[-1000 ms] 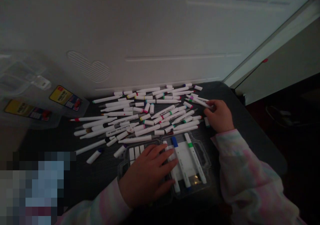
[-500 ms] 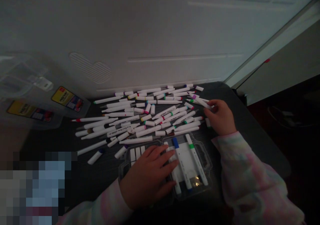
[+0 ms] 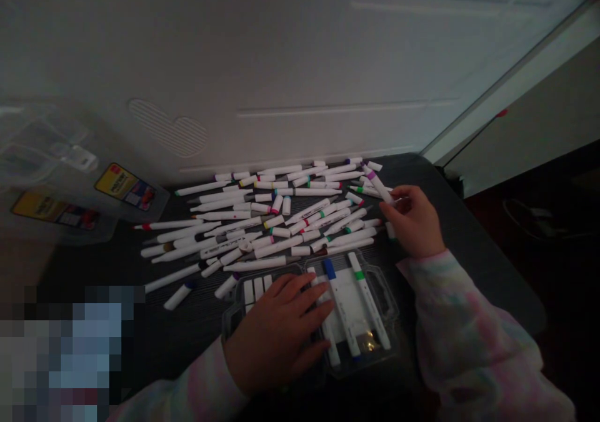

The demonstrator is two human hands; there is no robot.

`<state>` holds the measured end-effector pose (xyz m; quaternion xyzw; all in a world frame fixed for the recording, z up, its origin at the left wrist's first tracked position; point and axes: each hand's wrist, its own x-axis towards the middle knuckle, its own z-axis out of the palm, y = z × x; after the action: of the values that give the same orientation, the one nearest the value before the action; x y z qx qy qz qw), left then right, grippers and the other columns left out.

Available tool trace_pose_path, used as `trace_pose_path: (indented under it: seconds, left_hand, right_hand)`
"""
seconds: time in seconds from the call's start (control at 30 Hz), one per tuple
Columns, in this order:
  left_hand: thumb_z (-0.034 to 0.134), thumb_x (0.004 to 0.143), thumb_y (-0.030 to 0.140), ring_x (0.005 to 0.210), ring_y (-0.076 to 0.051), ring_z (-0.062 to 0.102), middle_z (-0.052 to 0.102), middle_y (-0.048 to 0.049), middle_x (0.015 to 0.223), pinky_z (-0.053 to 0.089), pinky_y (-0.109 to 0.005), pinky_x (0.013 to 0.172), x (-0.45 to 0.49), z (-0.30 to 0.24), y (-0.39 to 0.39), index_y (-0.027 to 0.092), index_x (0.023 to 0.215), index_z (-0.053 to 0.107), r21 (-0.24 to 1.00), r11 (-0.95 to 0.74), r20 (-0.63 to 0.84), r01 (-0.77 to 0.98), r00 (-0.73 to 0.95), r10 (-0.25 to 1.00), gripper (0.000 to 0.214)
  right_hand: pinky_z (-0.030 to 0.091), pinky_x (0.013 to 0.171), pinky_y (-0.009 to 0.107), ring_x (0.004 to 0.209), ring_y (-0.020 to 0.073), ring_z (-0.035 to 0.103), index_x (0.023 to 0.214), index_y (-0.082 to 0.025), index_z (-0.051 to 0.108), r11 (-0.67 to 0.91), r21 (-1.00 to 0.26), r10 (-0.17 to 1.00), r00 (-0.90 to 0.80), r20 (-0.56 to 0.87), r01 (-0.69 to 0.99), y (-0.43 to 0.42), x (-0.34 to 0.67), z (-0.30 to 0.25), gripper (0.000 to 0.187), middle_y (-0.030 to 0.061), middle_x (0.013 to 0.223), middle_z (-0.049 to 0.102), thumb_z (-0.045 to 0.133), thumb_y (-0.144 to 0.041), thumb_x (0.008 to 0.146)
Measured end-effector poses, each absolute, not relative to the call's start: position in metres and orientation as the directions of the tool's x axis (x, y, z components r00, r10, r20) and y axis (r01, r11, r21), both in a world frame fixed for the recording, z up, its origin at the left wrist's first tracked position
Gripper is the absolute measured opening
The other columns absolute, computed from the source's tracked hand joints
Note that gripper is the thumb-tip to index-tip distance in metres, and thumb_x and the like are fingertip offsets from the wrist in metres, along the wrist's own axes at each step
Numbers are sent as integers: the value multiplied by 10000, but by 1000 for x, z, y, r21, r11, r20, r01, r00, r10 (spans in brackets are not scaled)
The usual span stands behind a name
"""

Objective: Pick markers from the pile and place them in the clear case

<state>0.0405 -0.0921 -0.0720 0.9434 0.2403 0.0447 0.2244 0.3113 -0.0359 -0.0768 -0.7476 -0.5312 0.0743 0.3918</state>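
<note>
My right hand pinches a white marker with a purple band near its lower end, tip pointing up and left over the pile. Fingers spread, my left hand lies flat across an opened clear plastic case. Inside the case's right half are a blue-capped marker, a green-banded marker and a white marker partly under my left fingers. White caps or marker ends show in the left half; the rest there is hidden by my hand.
Many loose white markers and caps cover the dark table beyond the case. Clear plastic boxes with yellow labels stand at the left. A light panel with a heart relief rises behind. The table's right edge slopes toward me.
The purple-banded marker in my right hand has tilted steeper, its tip rising slightly. My left hand stays on the case.
</note>
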Motion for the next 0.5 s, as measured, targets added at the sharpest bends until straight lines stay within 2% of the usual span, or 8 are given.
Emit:
trace_pose_path:
  seconds: [0.13,0.27,0.4,0.5]
  left_hand:
    - [388,820,414,1207,-244,313,413,1,1300,301,-449,968,41,-70,-92,264,1199,409,447,-780,-36,438,880,473,409]
    - [395,817,408,1208,-232,313,410,10,1302,303,-445,970,41,-69,-92,278,1196,404,447,-777,-39,444,877,479,400]
    - [404,813,407,1207,-233,315,414,10,1298,305,-450,969,40,-70,-93,280,1197,403,446,-776,-35,447,875,484,404]
    - [398,815,408,1208,-234,311,414,12,1297,308,-450,967,41,-70,-92,278,1193,408,446,-775,-40,448,875,482,400]
  right_hand:
    - [400,580,275,603,119,457,887,-189,571,-2,-615,871,304,387,788,-37,309,-76,223,11,769,508,545,-200,665]
    - [419,588,278,621,126,493,853,-186,617,57,-617,881,251,401,785,-38,308,-75,171,34,794,554,543,-232,706]
    - [433,594,286,643,139,528,854,-189,629,40,-636,862,296,412,770,-39,306,-73,174,43,801,588,537,-250,719]
    - [441,599,293,645,147,554,867,-188,620,7,-759,840,408,358,651,-38,305,-72,192,34,764,612,555,-273,707]
